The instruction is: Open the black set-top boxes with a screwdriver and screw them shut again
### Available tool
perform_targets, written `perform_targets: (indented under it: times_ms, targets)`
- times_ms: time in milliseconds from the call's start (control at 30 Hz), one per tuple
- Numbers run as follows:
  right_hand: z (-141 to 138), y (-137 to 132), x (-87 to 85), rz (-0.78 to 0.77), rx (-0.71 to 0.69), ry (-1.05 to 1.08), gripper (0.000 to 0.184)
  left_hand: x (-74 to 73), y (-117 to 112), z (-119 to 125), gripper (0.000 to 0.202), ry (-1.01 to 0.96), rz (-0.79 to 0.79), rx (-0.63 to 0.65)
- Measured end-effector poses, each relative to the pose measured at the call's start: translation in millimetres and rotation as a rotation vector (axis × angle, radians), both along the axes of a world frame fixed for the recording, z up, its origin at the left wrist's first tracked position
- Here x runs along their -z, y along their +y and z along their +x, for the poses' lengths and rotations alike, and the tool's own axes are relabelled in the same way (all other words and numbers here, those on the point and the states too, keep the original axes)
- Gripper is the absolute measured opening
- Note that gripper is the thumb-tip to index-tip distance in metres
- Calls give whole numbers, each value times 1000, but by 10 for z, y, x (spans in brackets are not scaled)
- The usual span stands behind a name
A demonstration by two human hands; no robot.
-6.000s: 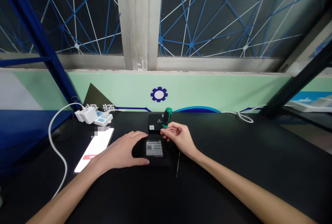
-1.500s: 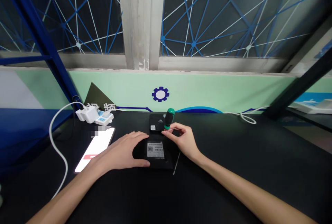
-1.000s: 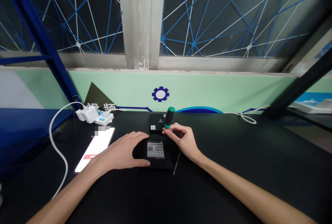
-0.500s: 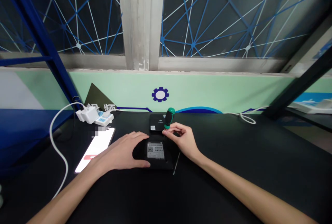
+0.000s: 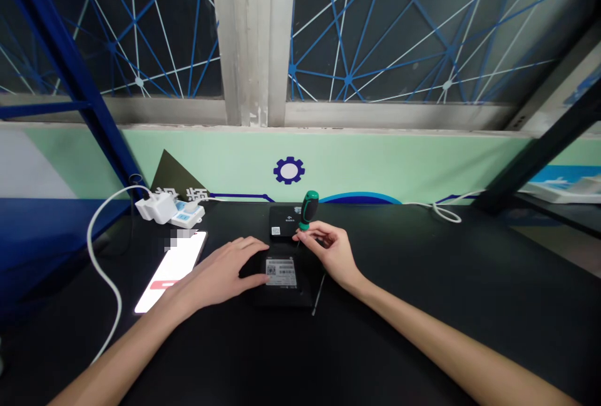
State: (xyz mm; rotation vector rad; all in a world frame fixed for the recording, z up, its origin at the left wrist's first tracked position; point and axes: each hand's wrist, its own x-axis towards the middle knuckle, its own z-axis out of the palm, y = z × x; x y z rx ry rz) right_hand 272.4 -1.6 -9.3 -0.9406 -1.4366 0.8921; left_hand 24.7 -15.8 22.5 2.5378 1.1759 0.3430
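A small black box (image 5: 282, 287) with a white label lies face down on the black table (image 5: 422, 306). My left hand (image 5: 220, 274) rests flat on its left side, fingers spread, thumb at the label's edge. My right hand (image 5: 328, 249) pinches the shaft end of a green-and-black screwdriver (image 5: 307, 208), which stands nearly upright with its tip at the box's far right corner. A second black box (image 5: 280, 223) sits just behind the first one.
A lit phone (image 5: 171, 268) lies left of my left hand. Behind it are a white power strip (image 5: 185, 215) with a charger (image 5: 154, 208) and a white cable (image 5: 101, 268). A thin metal rod (image 5: 318, 293) lies right of the box. Another white cable (image 5: 444, 212) curls at the back right.
My left thumb has slid right onto the label's edge. The screwdriver has been lifted slightly and stands more upright. My right hand has barely shifted.
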Motion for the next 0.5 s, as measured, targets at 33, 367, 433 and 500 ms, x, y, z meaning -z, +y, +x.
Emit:
perform_targets:
  times_ms: [33,367,433,500]
  targets:
    - [0,2,0,-4,2,12,31,-6,2,2,49,2,-8,-4]
    - [9,30,32,10,56,48,35,6,10,-4,51,-8,-33,-17]
    - [7,38,35,50,103,35,36,12,17,-9,52,-11,-30,-18]
    - [7,47,45,56,128,39,38,14,22,-13,51,-7,-30,-20]
